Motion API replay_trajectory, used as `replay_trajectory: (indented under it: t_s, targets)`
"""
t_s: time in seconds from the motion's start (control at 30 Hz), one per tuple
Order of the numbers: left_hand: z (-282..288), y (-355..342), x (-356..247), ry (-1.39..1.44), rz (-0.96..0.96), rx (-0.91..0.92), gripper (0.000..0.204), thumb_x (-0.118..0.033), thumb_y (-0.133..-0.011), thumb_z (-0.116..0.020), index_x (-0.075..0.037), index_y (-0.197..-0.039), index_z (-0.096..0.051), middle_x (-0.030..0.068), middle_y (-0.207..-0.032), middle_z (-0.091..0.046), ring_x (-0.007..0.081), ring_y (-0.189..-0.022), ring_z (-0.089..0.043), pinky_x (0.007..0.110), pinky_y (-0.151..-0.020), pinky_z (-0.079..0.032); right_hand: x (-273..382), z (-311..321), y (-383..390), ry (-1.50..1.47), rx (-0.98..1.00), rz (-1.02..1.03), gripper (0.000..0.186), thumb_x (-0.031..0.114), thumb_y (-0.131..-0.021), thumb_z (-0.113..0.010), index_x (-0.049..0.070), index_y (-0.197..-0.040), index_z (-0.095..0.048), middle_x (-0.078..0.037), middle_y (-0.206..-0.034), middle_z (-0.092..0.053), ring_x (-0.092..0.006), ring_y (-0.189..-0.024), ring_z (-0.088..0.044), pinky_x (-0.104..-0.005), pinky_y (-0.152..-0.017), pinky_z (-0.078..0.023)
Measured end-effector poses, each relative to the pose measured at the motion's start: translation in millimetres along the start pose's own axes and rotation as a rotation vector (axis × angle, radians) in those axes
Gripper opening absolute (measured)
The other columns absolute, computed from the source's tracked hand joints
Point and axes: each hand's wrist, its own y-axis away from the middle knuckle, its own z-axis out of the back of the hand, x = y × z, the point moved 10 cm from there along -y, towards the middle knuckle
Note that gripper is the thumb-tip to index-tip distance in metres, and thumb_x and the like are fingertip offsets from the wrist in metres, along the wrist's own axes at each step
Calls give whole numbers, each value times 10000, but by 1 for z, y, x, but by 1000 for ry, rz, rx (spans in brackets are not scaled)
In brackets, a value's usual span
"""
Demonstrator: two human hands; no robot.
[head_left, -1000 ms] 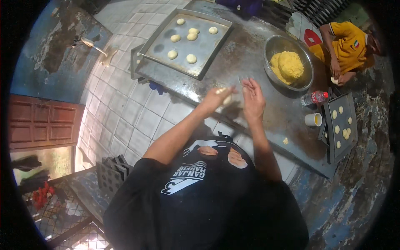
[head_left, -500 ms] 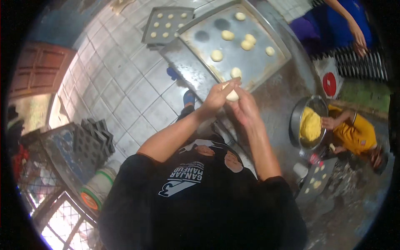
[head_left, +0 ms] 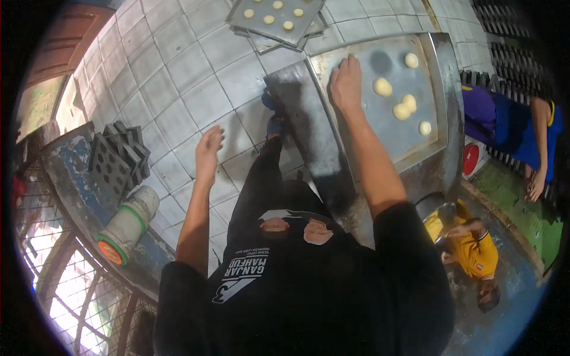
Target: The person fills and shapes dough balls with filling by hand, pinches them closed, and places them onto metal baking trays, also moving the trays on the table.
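Observation:
My right hand (head_left: 347,82) reaches over the left part of a large metal tray (head_left: 363,52). Its fingers are bent downward and close together, and whatever lies under them is hidden. To its right on the tray are several pale yellow dough balls (head_left: 382,87), two of them touching. My left hand (head_left: 208,149) hangs apart over the tiled floor, fingers loosely spread, with nothing in it.
Smaller trays (head_left: 279,26) of dough balls are stacked beyond. Dark moulds (head_left: 116,163) and a green-banded tub (head_left: 132,219) stand on the left bench. A worker in yellow (head_left: 475,252) sits by a basin at right; another person in blue (head_left: 525,133) is farther back.
My hands, which were together around a dough ball, have parted. The right has gone forward over the tray, the left out to the left. The view has shifted too.

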Motion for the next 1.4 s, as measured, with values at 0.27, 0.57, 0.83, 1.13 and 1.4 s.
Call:
replay_trajectory:
  t_s: [0.27, 0.57, 0.83, 1.13, 1.4]
  targets:
    - [-21, 0, 18, -17, 23, 75, 383, -265, -1062, -556, -17, -1350, -607, 111, -1255, -683, 218, -1132, -646, 350, -944, -505, 6, 4, -18, 77, 105, -65, 500, 261, -979, -563, -25, -1387, -522, -305, -1524, -415, -473, -1416, -377, -547, -1161, -302]
    - [-191, 41, -82, -70, -210, 568, 369, -220, -1073, -533, 11, -1357, -585, 128, -1234, -678, 208, -1077, -670, 338, -908, -527, -139, 86, 70, -71, 28, -401, 284, 188, -900, -665, -1, -1111, -683, -242, -1112, -704, -393, -1083, -669, -438, -945, -516]
    - [-344, 180, -57, 162, 78, 821, 422, -311, -1114, -388, 10, -1351, -525, 149, -1255, -611, 198, -1108, -617, 379, -903, -534, 48, 247, 260, -552, -395, -203, 377, 184, -869, -733, -10, -1184, -660, -232, -1043, -663, -382, -1040, -634, -433, -946, -505]
    - [-432, 395, 42, -141, -22, 970, 422, -399, -1086, -486, -18, -969, -624, 42, -876, -592, 139, -791, -532, 335, -726, -449, 10, 306, 530, -847, -576, -893, 318, 115, -901, -719, -21, -1185, -677, -136, -1007, -693, -257, -911, -692, -368, -829, -544]
    - [-458, 467, 111, -120, 2, 1189, 466, -394, -1026, -614, -12, -1294, -606, 79, -972, -661, 166, -879, -625, 319, -790, -518, -10, 364, 669, -935, -1086, -968, 199, 92, -974, -673, -34, -1128, -677, -79, -911, -713, -121, -876, -663, -257, -727, -524]
